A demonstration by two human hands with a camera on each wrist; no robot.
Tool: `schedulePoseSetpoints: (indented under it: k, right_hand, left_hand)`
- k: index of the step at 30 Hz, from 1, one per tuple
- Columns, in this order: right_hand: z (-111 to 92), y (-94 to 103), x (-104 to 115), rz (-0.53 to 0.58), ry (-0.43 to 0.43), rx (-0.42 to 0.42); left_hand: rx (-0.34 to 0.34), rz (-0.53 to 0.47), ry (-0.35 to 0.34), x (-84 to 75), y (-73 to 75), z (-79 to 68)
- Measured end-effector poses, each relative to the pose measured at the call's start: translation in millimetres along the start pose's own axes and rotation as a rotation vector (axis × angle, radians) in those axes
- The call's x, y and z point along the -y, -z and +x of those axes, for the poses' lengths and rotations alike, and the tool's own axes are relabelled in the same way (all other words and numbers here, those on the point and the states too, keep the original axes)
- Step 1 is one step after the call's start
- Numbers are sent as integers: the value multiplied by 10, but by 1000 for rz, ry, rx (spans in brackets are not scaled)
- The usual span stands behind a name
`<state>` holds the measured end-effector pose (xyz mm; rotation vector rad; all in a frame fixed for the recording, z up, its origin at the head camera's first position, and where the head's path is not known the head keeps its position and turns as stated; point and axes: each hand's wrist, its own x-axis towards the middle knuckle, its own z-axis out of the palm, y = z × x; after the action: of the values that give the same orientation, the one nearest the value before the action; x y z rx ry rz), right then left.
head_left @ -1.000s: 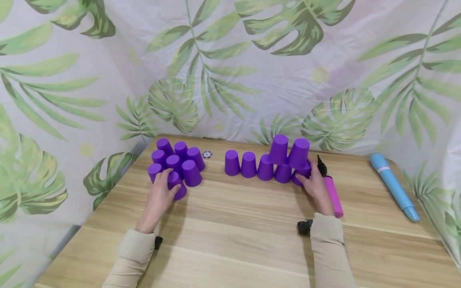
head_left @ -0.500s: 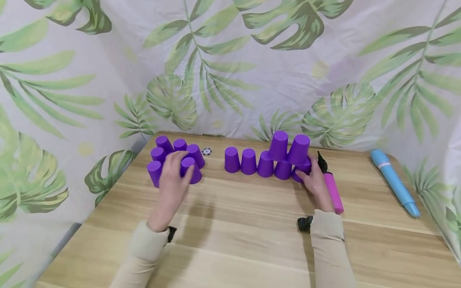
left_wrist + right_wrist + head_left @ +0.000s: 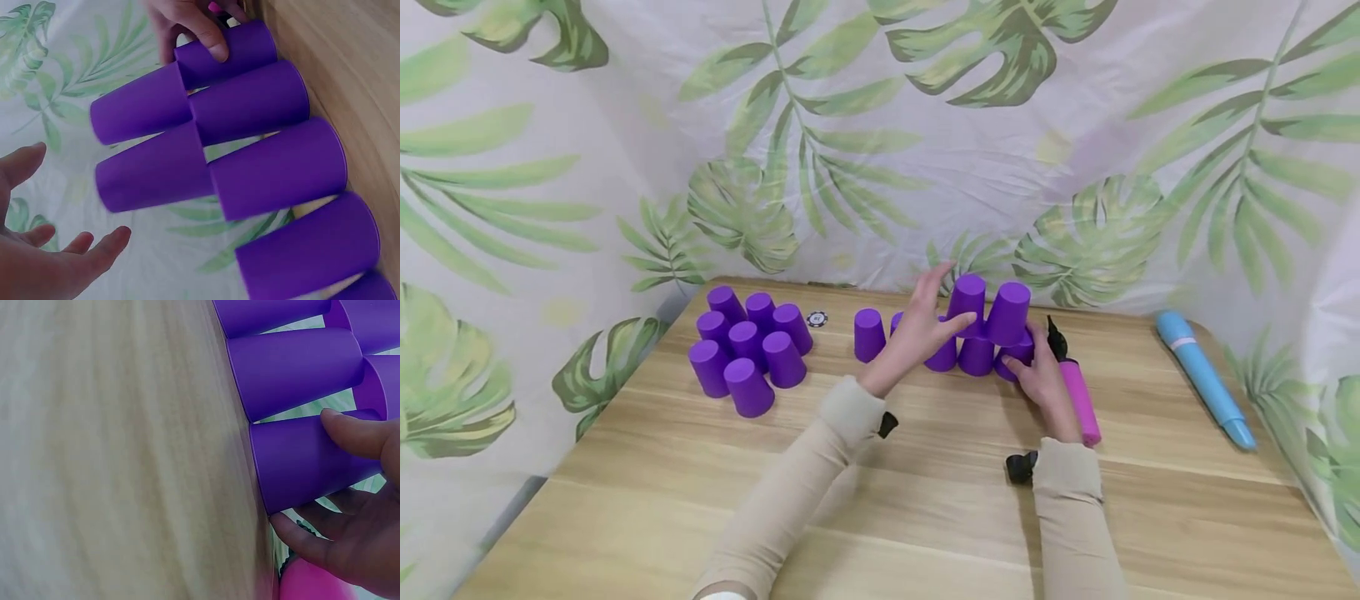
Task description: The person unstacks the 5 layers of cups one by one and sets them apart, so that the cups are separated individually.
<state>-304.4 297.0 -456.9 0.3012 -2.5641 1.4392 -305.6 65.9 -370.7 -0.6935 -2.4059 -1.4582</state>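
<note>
So the left hand [image 3: 921,327] is spread, fingers well apart and holding nothing, just beside the nearer of the two upper cups [image 3: 967,300]; the left wrist view shows a gap between them. The right hand [image 3: 1041,375] has thumb and fingers round the end cup [image 3: 303,462] of the bottom row [image 3: 976,358], pinching it while it stands on the worktop [image 3: 925,521]. That row's done as far as I can tell: five cups, all upside down, side by side. Second level looks about half done, with two cups each straddling a pair below, and I'd say there's room for two more on the left-hand end of it. Nothing sits above that yet. Off to the left there are eight loose cups [image 3: 747,346] in a cluster, also rim down, so plenty unstacked. The chip [image 3: 817,318] lies between cluster and row, and the pink tube [image 3: 1079,400] and blue tube [image 3: 1206,379] are over on the right, seemingly not involved.
</note>
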Motion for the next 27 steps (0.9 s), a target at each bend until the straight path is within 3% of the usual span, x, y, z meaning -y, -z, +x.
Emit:
schedulePoseSetpoints:
  k: [5, 12, 21, 27]
  right_hand:
    - [28, -27, 32, -18, -60, 21]
    - [64, -13, -26, -14, -93, -1]
    - [78, -41, -8, -14, -99, -1]
    - [74, -11, -9, -34, -124, 10]
  left_hand:
    - [34, 18, 49, 105, -190, 160]
    - [7, 52, 85, 175, -305, 286]
    - [-32, 99, 90, 208, -280, 308]
    - [-116, 101, 36, 103, -103, 156]
